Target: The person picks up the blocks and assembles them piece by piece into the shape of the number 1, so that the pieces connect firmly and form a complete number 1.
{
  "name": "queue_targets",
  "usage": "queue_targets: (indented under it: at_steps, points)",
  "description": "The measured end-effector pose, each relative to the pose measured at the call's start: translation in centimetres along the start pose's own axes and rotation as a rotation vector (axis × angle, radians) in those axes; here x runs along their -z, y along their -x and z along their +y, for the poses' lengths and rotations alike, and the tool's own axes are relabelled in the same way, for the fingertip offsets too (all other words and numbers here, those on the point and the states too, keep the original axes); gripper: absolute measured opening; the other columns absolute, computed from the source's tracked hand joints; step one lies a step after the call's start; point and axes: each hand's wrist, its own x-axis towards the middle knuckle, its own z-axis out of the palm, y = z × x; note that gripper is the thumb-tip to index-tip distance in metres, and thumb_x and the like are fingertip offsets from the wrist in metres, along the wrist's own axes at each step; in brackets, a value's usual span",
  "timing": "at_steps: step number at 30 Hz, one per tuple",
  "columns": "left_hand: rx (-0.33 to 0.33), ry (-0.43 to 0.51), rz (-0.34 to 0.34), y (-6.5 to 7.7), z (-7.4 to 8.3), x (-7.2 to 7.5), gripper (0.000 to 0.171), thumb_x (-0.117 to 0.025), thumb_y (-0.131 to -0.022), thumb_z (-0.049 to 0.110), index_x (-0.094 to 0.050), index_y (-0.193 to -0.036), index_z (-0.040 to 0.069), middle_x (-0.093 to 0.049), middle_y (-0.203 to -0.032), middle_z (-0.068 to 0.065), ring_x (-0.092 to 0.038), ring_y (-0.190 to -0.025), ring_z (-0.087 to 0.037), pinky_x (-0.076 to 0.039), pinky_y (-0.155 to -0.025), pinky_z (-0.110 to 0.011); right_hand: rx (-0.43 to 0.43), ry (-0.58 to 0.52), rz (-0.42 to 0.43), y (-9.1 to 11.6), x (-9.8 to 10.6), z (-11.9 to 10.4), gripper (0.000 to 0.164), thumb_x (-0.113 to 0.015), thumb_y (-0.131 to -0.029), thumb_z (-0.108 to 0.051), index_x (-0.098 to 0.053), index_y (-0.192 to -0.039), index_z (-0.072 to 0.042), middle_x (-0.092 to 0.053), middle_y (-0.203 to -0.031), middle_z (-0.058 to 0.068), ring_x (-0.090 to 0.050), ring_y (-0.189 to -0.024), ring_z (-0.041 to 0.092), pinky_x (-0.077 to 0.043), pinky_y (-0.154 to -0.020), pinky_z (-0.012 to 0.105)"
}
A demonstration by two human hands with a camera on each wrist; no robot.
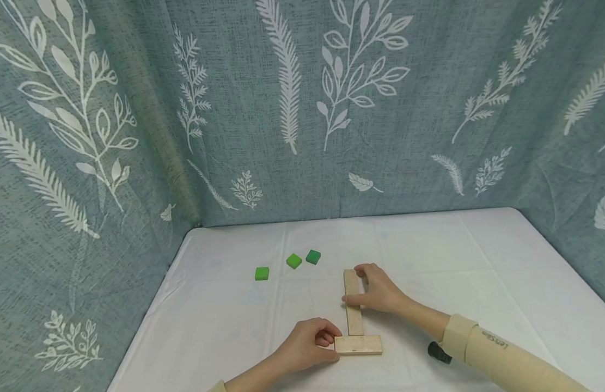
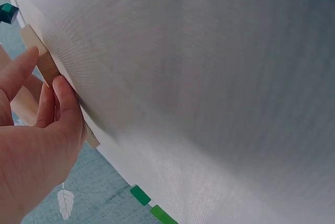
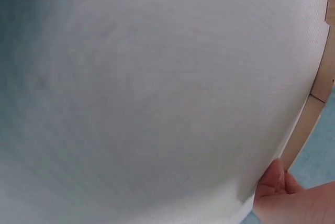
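Close to me on the white table, a pale wooden block (image 1: 358, 345) lies crosswise. My left hand (image 1: 309, 344) pinches its left end between thumb and fingers; the left wrist view shows the fingertips against the same block (image 2: 49, 67). A narrow row of wooden blocks (image 1: 355, 322) runs away from its far side. In the right wrist view a seam splits this row into a nearer block (image 3: 323, 75) and a farther block (image 3: 302, 135). My right hand (image 1: 380, 291) holds the farther one, a finger at its far end and the thumb across the row near its middle.
Left of the row and farther back lie a bright green square piece (image 1: 262, 273), a second bright green piece (image 1: 294, 261) and a darker green piece (image 1: 313, 257). A dark cylindrical object (image 1: 438, 353) lies partly behind the right sleeve. A patterned curtain (image 1: 302, 109) borders the table (image 1: 459, 256).
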Motion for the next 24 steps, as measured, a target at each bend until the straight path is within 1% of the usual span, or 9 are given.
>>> queue_targets:
  at_steps: [3,5,7,12,15,24]
  points:
    - [0.003,-0.007,0.001,-0.02,-0.02,-0.01,0.027,-0.081,-0.073,0.000,-0.068,-0.097,0.004,-0.060,-0.083,0.003,-0.056,-0.076,-0.005,-0.051,-0.071,-0.018,-0.024,-0.032,-0.012,-0.16,0.18,0.31,0.075,-0.078,-0.080,-0.040,-0.049,-0.133,0.004,-0.056,-0.122,0.013,-0.053,-0.112,0.030,-0.046,-0.093,0.047]
    - [0.007,-0.011,0.002,-0.03,-0.01,-0.02,0.028,-0.081,-0.073,0.000,-0.069,-0.097,0.004,-0.060,-0.083,0.003,-0.056,-0.076,-0.005,-0.051,-0.071,-0.018,-0.035,-0.042,-0.021,-0.24,0.30,0.46,0.071,-0.078,-0.081,-0.037,-0.050,-0.133,0.002,-0.057,-0.121,0.011,-0.054,-0.110,0.028,-0.047,-0.090,0.046]
    - [0.009,-0.013,0.002,-0.03,0.01,-0.02,0.028,-0.081,-0.072,-0.001,-0.068,-0.097,0.004,-0.060,-0.083,0.003,-0.056,-0.076,-0.005,-0.051,-0.071,-0.018,-0.044,-0.051,-0.029,-0.28,0.41,0.58,0.069,-0.080,-0.080,-0.033,-0.051,-0.133,0.001,-0.057,-0.121,0.010,-0.054,-0.109,0.027,-0.048,-0.090,0.045]
    - [0.012,-0.015,0.002,-0.05,0.01,-0.03,0.028,-0.081,-0.072,0.000,-0.068,-0.097,0.004,-0.060,-0.083,0.004,-0.056,-0.076,-0.005,-0.051,-0.072,-0.018,-0.020,-0.050,-0.045,-0.26,0.50,0.78,0.071,-0.083,-0.076,-0.027,-0.051,-0.132,0.002,-0.056,-0.119,0.010,-0.054,-0.105,0.026,-0.047,-0.088,0.044]
    - [0.011,-0.016,0.003,-0.08,-0.02,-0.03,0.028,-0.081,-0.072,0.000,-0.068,-0.097,0.003,-0.060,-0.083,0.004,-0.056,-0.077,-0.005,-0.052,-0.072,-0.020,-0.006,-0.047,-0.051,-0.28,0.53,0.83,0.072,-0.083,-0.077,-0.027,-0.050,-0.133,0.003,-0.056,-0.118,0.010,-0.053,-0.104,0.025,-0.047,-0.087,0.043]
    - [0.002,-0.011,0.004,-0.05,0.00,-0.01,0.028,-0.081,-0.072,-0.001,-0.068,-0.097,0.003,-0.060,-0.084,0.004,-0.057,-0.077,-0.005,-0.053,-0.073,-0.021,-0.003,-0.063,-0.061,-0.30,0.62,0.94,0.073,-0.082,-0.077,-0.027,-0.049,-0.134,0.004,-0.055,-0.119,0.009,-0.051,-0.104,0.024,-0.045,-0.086,0.041]
